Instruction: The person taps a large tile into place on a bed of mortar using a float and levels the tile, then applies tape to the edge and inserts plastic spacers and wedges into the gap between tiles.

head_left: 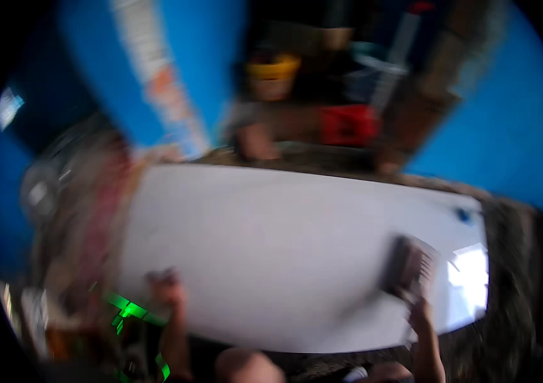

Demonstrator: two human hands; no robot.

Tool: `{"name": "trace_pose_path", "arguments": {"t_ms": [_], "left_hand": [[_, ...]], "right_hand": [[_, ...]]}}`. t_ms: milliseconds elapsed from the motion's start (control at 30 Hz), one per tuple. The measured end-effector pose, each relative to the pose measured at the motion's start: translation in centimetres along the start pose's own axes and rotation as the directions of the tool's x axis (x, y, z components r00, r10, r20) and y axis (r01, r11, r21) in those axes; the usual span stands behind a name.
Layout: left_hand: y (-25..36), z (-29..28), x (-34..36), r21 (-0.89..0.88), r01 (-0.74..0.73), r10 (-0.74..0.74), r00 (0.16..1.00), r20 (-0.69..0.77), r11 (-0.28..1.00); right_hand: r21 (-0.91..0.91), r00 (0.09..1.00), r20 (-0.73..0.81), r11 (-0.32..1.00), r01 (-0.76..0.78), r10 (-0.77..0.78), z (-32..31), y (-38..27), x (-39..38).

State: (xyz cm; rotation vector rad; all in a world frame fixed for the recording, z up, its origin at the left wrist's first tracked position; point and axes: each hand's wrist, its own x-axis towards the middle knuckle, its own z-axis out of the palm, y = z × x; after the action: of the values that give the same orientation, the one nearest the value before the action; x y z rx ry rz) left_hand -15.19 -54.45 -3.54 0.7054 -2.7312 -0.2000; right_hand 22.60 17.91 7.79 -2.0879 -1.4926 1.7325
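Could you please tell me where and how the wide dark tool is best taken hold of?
Probably by its near end, coming from the person's own side: the wide dark tool has its broad part pointing away over the white board, and the right hand grips that near end. Blur hides the handle's exact shape.

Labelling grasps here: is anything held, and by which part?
Right hand: a dark, blocky tool over the white panel, gripped at its near end; blur hides finger placement. Left hand: too blurred to tell whether it holds anything.
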Motion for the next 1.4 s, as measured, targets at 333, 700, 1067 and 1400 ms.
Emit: {"name": "trace_pose_path", "arguments": {"t_ms": [333, 700, 1067, 1400], "left_hand": [[0.8, -2.8, -1.5, 0.013, -0.066, 0.067, 0.997, -0.039, 0.998], [1.5, -3.1, -1.9, 0.024, -0.036, 0.036, 0.999, -0.005, 0.999], [2.5, -4.8, -1.4, 0.042, 0.058, -0.062, 0.994, 0.095, 0.997], [1.9, -3.0, -1.1, 0.104, -0.013, 0.012, 1.0, 0.005, 0.994]], "right_hand": [[0.024, 0.996, -0.078, 0.998, 0.052, -0.05, -4.6, 2.9, -0.4], [-0.13, 0.994, 0.027, 0.985, 0.11, -0.107, -2.3, -5.2, 5.1], [-0.225, 0.909, 0.36, 0.926, 0.302, -0.209, 21.5, -9.0, 0.3], [-0.273, 0.879, 0.297, 0.85, 0.452, -0.372, 10.1, -13.6, -18.5]]}}
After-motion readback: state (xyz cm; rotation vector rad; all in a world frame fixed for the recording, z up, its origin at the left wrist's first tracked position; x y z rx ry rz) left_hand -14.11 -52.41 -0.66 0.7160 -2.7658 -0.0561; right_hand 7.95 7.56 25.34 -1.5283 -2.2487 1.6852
